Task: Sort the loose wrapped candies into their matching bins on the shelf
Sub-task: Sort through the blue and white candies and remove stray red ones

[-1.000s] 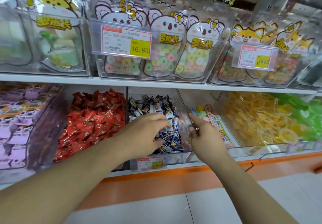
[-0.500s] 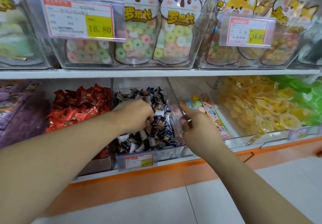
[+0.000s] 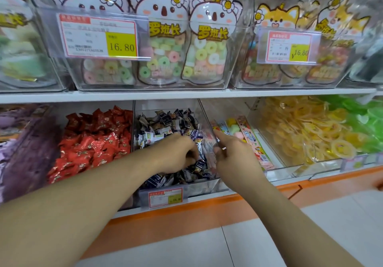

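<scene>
On the lower shelf a clear middle bin [image 3: 165, 192] holds several dark blue, brown and white wrapped candies [image 3: 176, 121]. My left hand [image 3: 176, 154] is buried in that pile with its fingers curled around some candies; the fingertips are hidden among the wrappers. My right hand [image 3: 234, 158] is at the bin's clear right wall [image 3: 207, 117]. Its index finger points up along the wall, and the thumb below seems to pinch the wall's edge. To the left, a bin of red wrapped candies [image 3: 93, 142] is heaped full.
Right of my hands lie long striped candy packs [image 3: 252, 142], then yellow ring candies [image 3: 310, 131] and green ones [image 3: 364, 121]. Purple packs [image 3: 24, 142] fill the far left. The upper shelf carries clear bins of animal-shaped pouches [image 3: 207, 44] with price tags [image 3: 99, 36]. Below are an orange shelf base and a pale tiled floor.
My left hand has dug deeper into the dark-wrapped pile and its fingers have curled in. My right hand has stayed at the bin wall. The view has moved closer to the shelf.
</scene>
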The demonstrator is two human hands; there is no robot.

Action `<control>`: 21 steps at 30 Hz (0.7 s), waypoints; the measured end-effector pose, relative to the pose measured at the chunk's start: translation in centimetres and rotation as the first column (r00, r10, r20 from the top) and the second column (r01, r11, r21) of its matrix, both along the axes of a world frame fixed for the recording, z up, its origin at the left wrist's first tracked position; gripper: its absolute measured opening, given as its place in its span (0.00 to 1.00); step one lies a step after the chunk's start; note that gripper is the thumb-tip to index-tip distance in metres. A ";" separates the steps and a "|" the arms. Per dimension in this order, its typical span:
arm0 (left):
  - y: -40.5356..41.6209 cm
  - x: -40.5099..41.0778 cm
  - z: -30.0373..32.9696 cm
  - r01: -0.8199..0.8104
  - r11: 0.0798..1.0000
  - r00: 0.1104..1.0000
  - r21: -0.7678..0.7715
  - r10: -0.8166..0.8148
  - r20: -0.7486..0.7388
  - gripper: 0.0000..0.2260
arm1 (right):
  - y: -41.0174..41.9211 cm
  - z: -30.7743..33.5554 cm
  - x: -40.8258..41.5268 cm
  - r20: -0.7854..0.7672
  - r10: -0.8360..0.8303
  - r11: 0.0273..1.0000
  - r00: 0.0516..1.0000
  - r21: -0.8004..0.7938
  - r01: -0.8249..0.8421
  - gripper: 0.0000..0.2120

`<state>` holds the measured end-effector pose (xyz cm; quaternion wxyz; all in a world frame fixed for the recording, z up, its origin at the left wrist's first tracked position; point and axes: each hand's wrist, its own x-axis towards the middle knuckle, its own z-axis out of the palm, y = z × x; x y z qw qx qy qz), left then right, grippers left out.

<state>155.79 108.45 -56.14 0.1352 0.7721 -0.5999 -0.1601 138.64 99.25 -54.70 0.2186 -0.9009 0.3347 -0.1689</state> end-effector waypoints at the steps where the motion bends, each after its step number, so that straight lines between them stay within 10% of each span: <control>1: -0.2 0.0 -0.6 -0.011 1.000 1.000 0.016 0.011 0.005 0.07 | 0.0 0.0 0.0 0.001 0.002 1.000 1.000 0.000 -0.002 0.16; 10: -1.1 1.8 -1.3 -0.221 0.974 0.974 0.046 0.223 -0.038 0.33 | -0.1 0.1 -0.1 0.020 0.016 1.000 1.000 0.027 -0.016 0.18; 21: -0.8 1.8 -1.9 -0.213 0.977 0.972 0.019 0.214 -0.093 0.13 | -0.2 -0.1 0.0 0.017 0.017 1.000 1.000 0.020 -0.017 0.15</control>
